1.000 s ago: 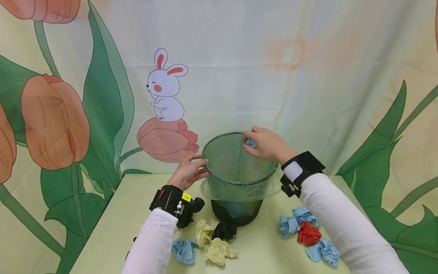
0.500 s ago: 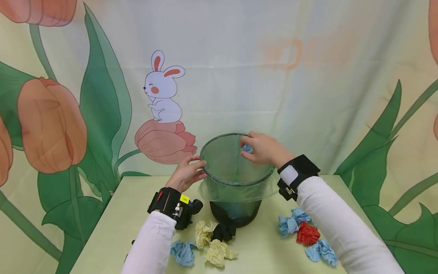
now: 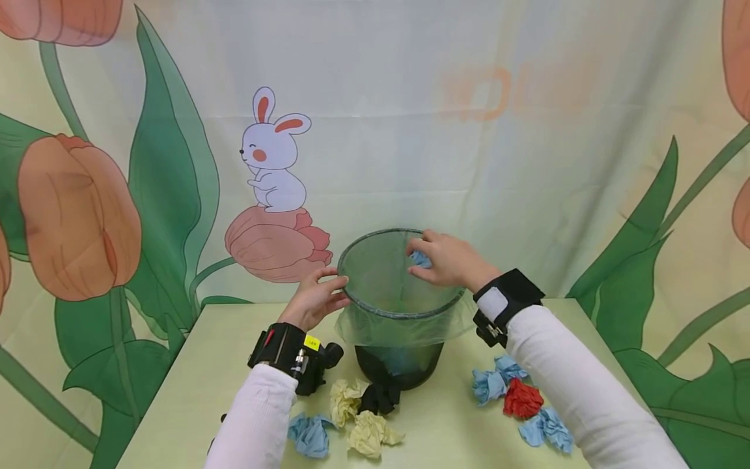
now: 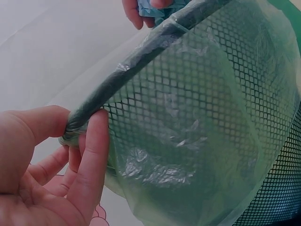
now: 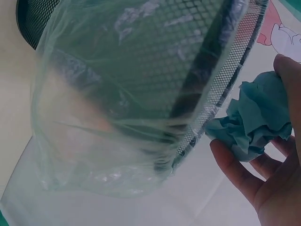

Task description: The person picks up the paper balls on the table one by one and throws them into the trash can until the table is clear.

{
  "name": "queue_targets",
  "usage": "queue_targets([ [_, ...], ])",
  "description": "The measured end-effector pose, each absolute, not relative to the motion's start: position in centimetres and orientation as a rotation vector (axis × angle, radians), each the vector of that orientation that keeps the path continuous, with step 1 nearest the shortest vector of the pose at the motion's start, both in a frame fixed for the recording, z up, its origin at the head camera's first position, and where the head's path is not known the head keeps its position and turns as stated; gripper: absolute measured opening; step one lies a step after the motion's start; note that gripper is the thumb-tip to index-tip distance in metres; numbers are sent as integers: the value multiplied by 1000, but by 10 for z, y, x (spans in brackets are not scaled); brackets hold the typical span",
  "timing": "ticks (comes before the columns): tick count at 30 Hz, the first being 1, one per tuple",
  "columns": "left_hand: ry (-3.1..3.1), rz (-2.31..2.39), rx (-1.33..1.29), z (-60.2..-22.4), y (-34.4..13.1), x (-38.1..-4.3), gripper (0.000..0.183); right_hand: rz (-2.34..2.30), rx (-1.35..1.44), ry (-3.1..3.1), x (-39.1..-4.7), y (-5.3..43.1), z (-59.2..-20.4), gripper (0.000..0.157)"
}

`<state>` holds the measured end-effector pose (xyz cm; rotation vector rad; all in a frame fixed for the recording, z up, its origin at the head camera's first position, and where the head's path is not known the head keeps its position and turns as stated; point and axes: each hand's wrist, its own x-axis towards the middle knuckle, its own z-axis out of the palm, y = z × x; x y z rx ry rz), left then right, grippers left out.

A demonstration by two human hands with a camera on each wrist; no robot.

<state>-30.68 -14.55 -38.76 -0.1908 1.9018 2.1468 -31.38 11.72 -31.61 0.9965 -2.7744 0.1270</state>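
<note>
A black mesh wastebasket [image 3: 398,368] stands on the table, lined with a thin green plastic bag [image 3: 387,332] folded over its rim. My left hand [image 3: 316,296] pinches the rim at its left side; in the left wrist view, thumb and fingers [image 4: 94,155] grip the bag-covered edge. My right hand [image 3: 451,260] holds a crumpled blue paper ball [image 5: 258,117] over the right back part of the basket's opening. Part of that ball is hidden behind the fingers in the head view.
In front of the basket lie two yellow paper balls [image 3: 372,433], a black one [image 3: 381,396] and a blue one [image 3: 310,435]. Several blue balls [image 3: 489,385] and a red ball [image 3: 523,398] lie at the right. A printed curtain [image 3: 375,130] hangs behind the table.
The right hand has lowered slightly with the blue paper ball over the basket's opening. The left hand keeps its grip on the rim. The whole head view has shifted a little.
</note>
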Motion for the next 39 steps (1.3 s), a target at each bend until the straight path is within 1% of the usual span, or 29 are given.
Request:
queue_targets([
  [11, 1906, 2129, -194, -384, -146, -304, 49, 151, 992, -2776, -311, 123, -322, 36],
  [19, 1907, 2133, -193, -385, -145, -304, 49, 134, 1007, -2761, -308, 127, -326, 35],
  [28, 1900, 2142, -193, -386, -143, -304, 49, 199, 986, -2681, -305, 135, -330, 26],
  [39, 1894, 2157, -202, -386, -141, -306, 48, 190, 796, -2611, -306, 172, -341, 12],
])
